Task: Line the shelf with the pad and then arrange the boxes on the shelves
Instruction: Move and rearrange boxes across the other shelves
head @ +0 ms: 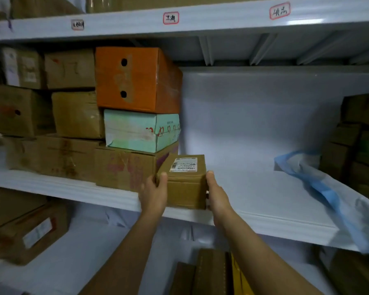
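Two hands hold one small cardboard box (185,184) at the front edge of the middle shelf (264,224). The left hand (155,193) clasps its left side and the right hand (216,193) its right side, each with a thumb hooked over the top edge. Whether the box already rests its weight on the shelf I cannot tell. It sits just beside the big brown box (124,167) at the bottom of the stack, close to touching it. Judging by its size and the easy grip, it is probably light. The cardboard looks stiff and dry, so it should not slip, and the two side walls are the sensible place to hold it. That leaves the top with its white label (183,164) uncovered. It ought to slide back readily on the smooth white pad (254,188) that lines the shelf. The pad lies flat in the open middle stretch, but a loose blue and white sheet (320,184) is rumpled over its right end and hangs off the front. On the left an orange box (134,79) sits on a pale green box (134,130), with more brown ones behind. Dark boxes (360,135) fill the far right. The room between is wide and deep, with the shelf above (222,20) well clear of the small box.
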`<state>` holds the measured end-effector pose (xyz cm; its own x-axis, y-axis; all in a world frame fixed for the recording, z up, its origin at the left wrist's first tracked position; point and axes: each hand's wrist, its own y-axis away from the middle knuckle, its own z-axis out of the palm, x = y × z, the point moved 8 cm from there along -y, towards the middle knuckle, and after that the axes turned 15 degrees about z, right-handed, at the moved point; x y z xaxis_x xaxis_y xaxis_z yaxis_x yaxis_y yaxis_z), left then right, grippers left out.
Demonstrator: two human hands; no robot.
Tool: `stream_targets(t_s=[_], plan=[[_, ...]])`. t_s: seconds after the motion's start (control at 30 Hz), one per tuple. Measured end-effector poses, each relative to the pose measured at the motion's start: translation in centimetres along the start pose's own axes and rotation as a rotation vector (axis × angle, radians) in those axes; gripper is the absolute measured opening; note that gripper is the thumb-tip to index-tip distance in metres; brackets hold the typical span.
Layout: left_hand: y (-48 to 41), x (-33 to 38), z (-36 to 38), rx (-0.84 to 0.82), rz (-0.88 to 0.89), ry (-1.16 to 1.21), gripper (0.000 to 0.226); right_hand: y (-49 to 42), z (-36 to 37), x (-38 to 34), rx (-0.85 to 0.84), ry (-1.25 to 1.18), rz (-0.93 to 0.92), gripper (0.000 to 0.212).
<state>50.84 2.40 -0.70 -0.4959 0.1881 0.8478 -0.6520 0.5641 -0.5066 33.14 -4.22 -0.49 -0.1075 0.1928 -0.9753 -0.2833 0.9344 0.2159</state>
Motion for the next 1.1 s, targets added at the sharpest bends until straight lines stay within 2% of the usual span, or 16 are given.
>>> stream_targets(t_s=[0.07, 0.2, 0.27, 0.33, 0.37, 0.47, 0.53, 0.63, 0.73, 0.87, 0.97, 1.03, 1.1], plan=[[1.3, 0.0, 0.0, -0.035, -0.097, 0.177, 0.061, 0.7, -1.1, 1.0, 0.096, -0.017, 0.036, 0.051], [4.8, -0.9, 1.5, -0.144, -0.258, 0.596, 0.042, 2.5, -2.6, 4.4, 0.158, -0.152, 0.172, 0.085], [7.0, -1.6, 2.6, -0.323, -0.274, 0.694, 0.059, 3.1, -3.2, 7.1, 0.059, -0.253, 0.239, 0.09], [9.5, -3.1, 3.6, -0.482, -0.278, 0.742, 0.085, 3.4, -4.3, 10.3, -0.087, -0.21, 0.258, 0.096], [10.4, -3.9, 3.5, -0.534, -0.279, 0.778, 0.09, 3.5, -4.6, 11.8, -0.167, -0.166, 0.252, 0.099], [14.7, -6.1, 4.8, -0.724, -0.32, 0.868, 0.082, 4.0, -6.5, 16.2, -0.323, -0.123, 0.222, 0.108], [18.1, -7.8, 6.6, -0.764, -0.433, 0.935, 0.082, 4.6, -8.1, 18.6, -0.363, -0.135, 0.221, 0.115], [22.9, -10.0, 9.7, -0.845, -0.58, 0.856, 0.11, 4.9, -11.1, 21.6, -0.369, -0.053, 0.245, 0.118], [26.1, -10.6, 12.6, -0.97, -0.623, 0.742, 0.12, 4.6, -14.6, 24.0, -0.356, -0.022, 0.276, 0.115], [29.6, -10.2, 18.1, -1.033, -0.685, 0.65, 0.103, 3.9, -21.0, 27.4, -0.274, -0.074, 0.346, 0.099], [31.0, -9.7, 23.1, -0.969, -0.738, 0.653, 0.11, 3.1, -26.7, 29.8, -0.115, -0.157, 0.423, 0.092], [31.3, -8.4, 26.8, -0.902, -0.718, 0.586, 0.089, 2.5, -31.1, 30.4, 0.02, -0.235, 0.463, 0.085], [31.2, -8.9, 30.4, -0.779, -0.686, 0.409, 0.064, 1.9, -36.4, 30.8, 0.217, -0.268, 0.485, 0.075]])
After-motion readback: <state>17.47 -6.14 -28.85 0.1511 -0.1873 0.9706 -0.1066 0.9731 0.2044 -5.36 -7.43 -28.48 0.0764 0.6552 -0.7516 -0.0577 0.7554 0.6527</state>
